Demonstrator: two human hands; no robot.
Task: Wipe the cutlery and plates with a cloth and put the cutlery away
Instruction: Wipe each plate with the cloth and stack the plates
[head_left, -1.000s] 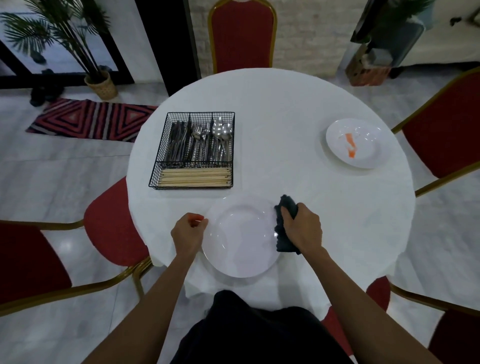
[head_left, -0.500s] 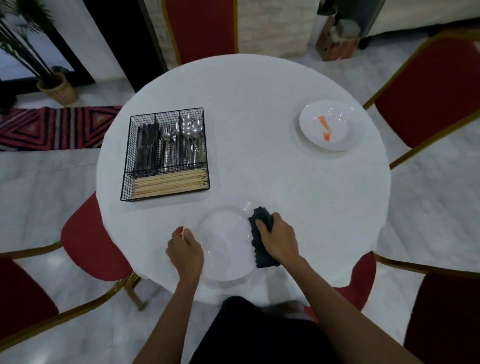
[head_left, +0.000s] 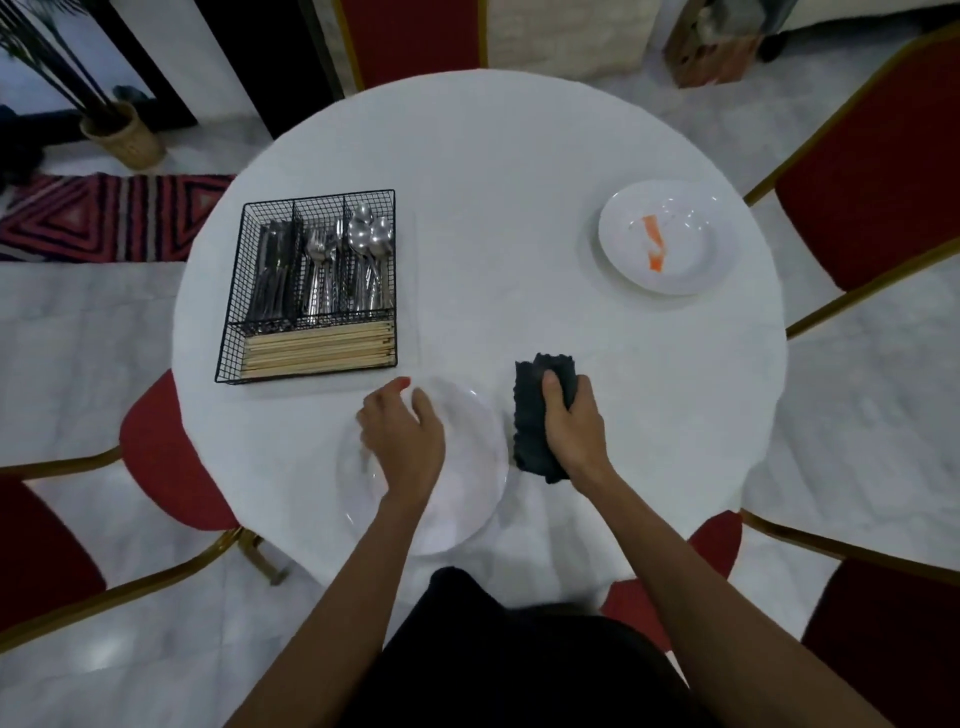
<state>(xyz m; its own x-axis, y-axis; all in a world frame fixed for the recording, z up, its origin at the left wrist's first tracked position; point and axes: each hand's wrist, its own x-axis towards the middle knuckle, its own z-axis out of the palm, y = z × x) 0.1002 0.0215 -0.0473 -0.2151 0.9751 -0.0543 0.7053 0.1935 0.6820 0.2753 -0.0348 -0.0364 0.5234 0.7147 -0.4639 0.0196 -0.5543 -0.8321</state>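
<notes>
Bare arms (head_left: 332, 597), red-polished nail (head_left: 404, 382) on left hand (head_left: 402, 441), black clothing (head_left: 519, 665)

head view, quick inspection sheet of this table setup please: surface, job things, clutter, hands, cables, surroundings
surface: round table under a white cover
job's things: near plate looks clean; far plate carries an orange smear; wire caddy holds knives, forks, spoons and chopsticks in separate compartments; dark cloth
clutter: nothing seen
hands: left hand, fingers relaxed, over the near plate; right hand grips the dark cloth beside that plate
cables: nothing seen
surroundings: red chairs around the table, striped rug, potted plant, cardboard box
</notes>
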